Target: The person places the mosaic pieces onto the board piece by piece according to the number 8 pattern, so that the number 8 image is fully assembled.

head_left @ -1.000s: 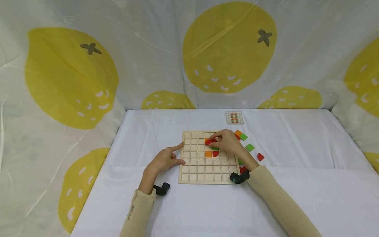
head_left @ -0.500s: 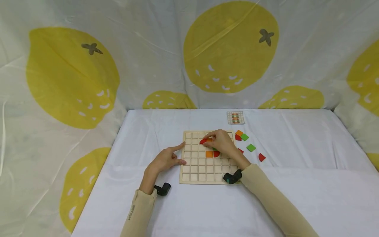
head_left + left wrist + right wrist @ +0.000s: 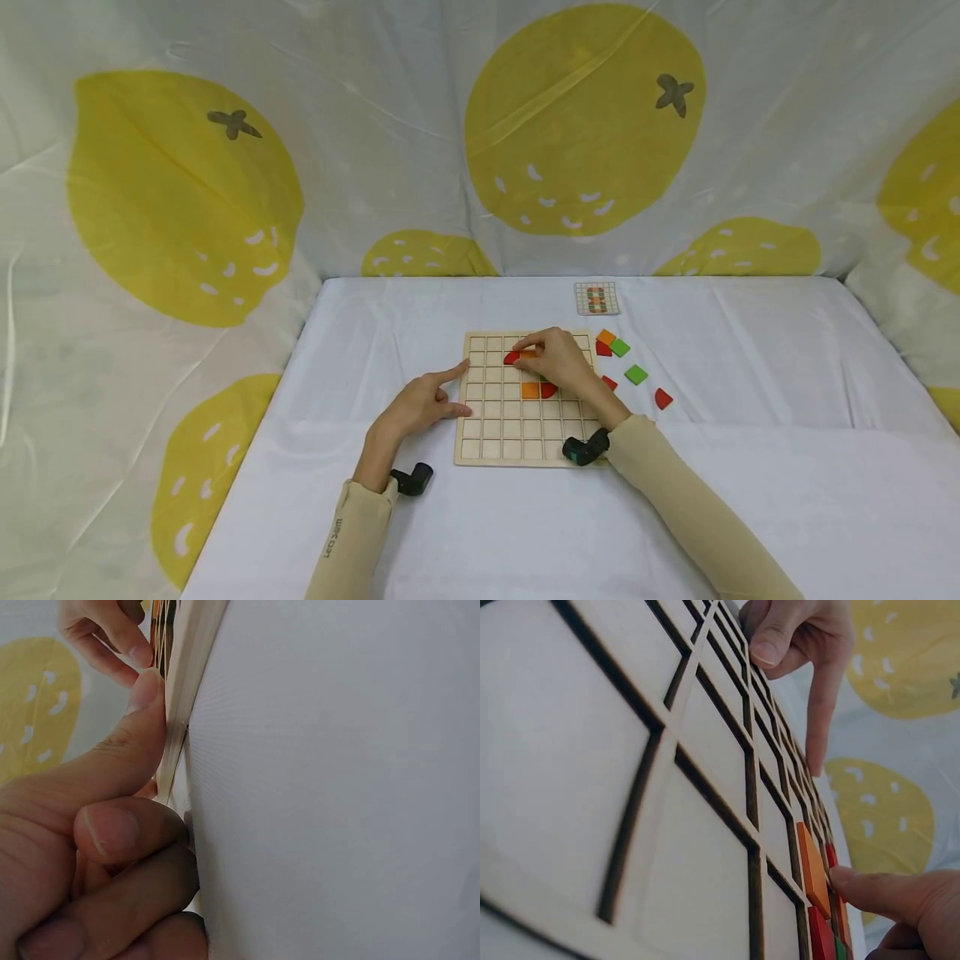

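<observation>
My right hand [image 3: 561, 360] pinches a red quarter-circle tile [image 3: 512, 357] at a cell in the upper part of the wooden grid board [image 3: 491, 427]. An orange tile [image 3: 529, 354] shows just beside it, partly under the fingers. Nearer me on the board sit an orange square tile [image 3: 530, 390] and another red quarter-circle tile [image 3: 549, 390]; a green tile [image 3: 841, 950] peeks out beyond them in the right wrist view. Along the board's left edge, my left hand [image 3: 415, 404] touches the frame with its extended index finger and thumb, its other fingers folded in the left wrist view.
Loose tiles lie right of the board: an orange square [image 3: 607, 337], green squares [image 3: 636, 374] and red quarter-circles [image 3: 663, 398]. A small pattern card [image 3: 597, 298] lies behind the board. White cloth [image 3: 750, 350] covers the table, and a lemon-print curtain [image 3: 405, 125] hangs behind.
My right hand has shifted left with the red quarter-circle tile, from over the orange tile to the cell left of it. The left hand has stayed at the board's edge.
</observation>
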Demonstrator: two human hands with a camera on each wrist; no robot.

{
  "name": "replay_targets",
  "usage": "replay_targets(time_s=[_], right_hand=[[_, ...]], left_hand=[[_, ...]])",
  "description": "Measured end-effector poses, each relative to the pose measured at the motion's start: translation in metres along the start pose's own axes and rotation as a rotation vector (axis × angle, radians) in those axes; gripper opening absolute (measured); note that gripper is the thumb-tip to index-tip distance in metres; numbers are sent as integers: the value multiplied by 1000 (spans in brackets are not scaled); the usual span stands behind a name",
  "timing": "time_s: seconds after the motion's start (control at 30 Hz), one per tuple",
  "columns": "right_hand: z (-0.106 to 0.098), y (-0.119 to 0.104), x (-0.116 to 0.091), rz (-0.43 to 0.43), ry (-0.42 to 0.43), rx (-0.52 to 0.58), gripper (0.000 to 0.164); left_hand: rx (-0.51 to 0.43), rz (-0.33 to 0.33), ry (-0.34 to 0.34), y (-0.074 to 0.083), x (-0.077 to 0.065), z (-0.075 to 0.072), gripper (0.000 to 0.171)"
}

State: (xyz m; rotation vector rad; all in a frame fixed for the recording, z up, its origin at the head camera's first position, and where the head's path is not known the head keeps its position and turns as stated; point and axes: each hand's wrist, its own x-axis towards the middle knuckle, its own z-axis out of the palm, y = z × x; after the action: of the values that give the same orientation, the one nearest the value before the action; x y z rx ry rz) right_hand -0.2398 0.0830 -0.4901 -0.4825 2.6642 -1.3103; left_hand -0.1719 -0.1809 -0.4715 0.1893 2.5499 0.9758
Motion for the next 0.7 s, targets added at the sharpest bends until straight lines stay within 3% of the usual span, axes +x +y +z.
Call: replay_targets(time_s=[0.7], right_hand=[[-8, 8, -6, 37, -22, 37, 25]], left_hand=[[10, -1, 4, 0, 0, 0, 88]])
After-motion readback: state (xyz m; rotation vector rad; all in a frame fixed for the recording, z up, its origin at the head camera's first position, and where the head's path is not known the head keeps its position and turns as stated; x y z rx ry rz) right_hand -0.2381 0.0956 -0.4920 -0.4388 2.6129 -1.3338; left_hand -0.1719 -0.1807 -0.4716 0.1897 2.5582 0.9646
